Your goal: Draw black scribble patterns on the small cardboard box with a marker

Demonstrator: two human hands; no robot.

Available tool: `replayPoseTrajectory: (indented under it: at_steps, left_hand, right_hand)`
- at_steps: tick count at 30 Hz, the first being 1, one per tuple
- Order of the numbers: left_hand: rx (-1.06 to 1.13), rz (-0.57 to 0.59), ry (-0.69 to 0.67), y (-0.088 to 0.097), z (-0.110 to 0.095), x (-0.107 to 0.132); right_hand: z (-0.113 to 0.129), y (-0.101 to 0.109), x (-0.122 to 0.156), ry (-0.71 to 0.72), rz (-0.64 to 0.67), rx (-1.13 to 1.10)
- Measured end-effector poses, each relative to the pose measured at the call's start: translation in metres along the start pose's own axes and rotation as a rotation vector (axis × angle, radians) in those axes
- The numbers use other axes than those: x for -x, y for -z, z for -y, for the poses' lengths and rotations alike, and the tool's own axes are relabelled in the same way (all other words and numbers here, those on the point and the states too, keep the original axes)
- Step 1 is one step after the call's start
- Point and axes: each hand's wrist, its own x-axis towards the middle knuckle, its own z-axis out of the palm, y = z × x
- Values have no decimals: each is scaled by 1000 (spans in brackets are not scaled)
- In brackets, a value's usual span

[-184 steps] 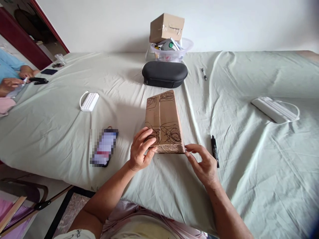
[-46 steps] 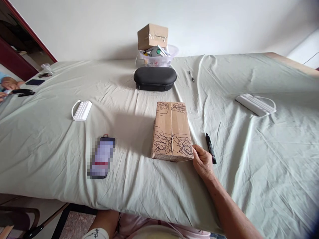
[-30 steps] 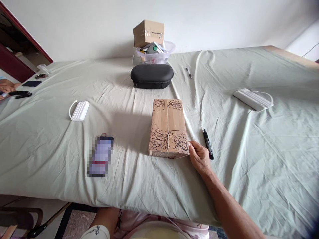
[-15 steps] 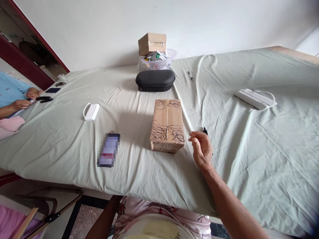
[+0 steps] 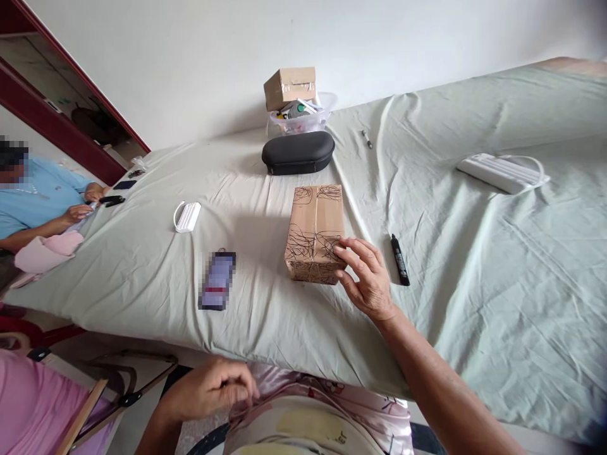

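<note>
A taped cardboard box (image 5: 315, 215) with black scribbles on its top and front stands on the green cloth. My right hand (image 5: 367, 278) is at its near right corner, fingers apart, the fingertips at the top edge and the thumb lower by the side; it is not closed round the box. Just right of that hand lies a black marker (image 5: 400, 260). My left hand (image 5: 215, 387) hovers over my lap below the bed's near edge, fingers loosely bent and partly apart, with nothing visible in it.
Behind the box are a black zip case (image 5: 298, 153) and a plastic basket (image 5: 303, 123) topped by another carton (image 5: 290, 87). A phone (image 5: 217, 281) and white power strips (image 5: 188, 217) lie about. At left a person in a blue shirt (image 5: 52, 189) handles something small.
My right hand has moved left from beside the marker to the box's corner, uncovering the marker. My left hand has risen into view. The view has turned slightly, shifting the left side rightward.
</note>
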Motion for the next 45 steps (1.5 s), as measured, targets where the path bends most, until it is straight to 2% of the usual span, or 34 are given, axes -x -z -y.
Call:
replayPoseTrajectory:
  at_steps: [1, 2, 3, 5, 6, 7, 8, 10, 12, 16, 19, 21, 23, 26, 28, 31, 36, 40, 45]
  left_hand:
    - [44, -65, -117, 11, -18, -13]
    - [69, -185, -243, 21, -32, -31]
    - [93, -373, -333, 32, -43, -56]
    - [142, -824, -400, 51, -56, -115]
    - [166, -985, -394, 59, -59, -146]
    - [187, -1077, -359, 64, -60, -176]
    - [208, -1104, -315, 67, -60, -203]
    - [204, -1040, -294, 64, -57, -243]
    - [190, -970, -297, 53, -53, -262]
    - [208, -867, -411, 29, -47, -260]
    - [164, -948, -471, 27, -49, -248]
    - [98, -1043, -516, 31, -52, -241]
    - [19, -1106, -573, 36, -54, -235]
    - [-82, -1137, -650, 39, -54, -232]
    - [-118, -1150, -678, 37, -53, -233]
    - [-155, -1162, -684, 31, -51, -236]
    - [-199, -1191, -662, 18, -54, -237]
    - [-196, -1210, -673, 12, -56, -238]
    - [-160, -1183, -658, 14, -53, -238]
  right_hand:
    - [0, -1, 1, -14, -2, -10]
    - [0, -1, 2, -29, -12, -18]
    - [-1, -1, 3, -46, -29, -24]
    - [-1, 0, 6, -81, -74, -25]
    - [-2, 1, 7, -96, -99, -18]
    - [-3, 3, 9, -111, -125, -11]
    - [-4, 4, 10, -126, -152, -3]
    - [-7, 8, 13, -167, -195, 6]
    - [-11, 11, 16, -227, -211, -2]
    - [-14, 13, 17, -368, -217, -51]
    - [-16, 12, 17, -428, -180, -64]
    - [-18, 11, 19, -450, -80, -72]
    - [-20, 9, 22, -462, 84, -92]
    - [-23, 4, 25, -481, 316, -124]
    - [-23, 2, 26, -502, 366, -127]
    - [-21, 1, 27, -523, 302, -130]
    - [-10, -3, 24, -492, 86, -106]
    - [-1, -4, 17, -404, 116, -36]
    - [-4, -1, 16, -429, 187, 23]
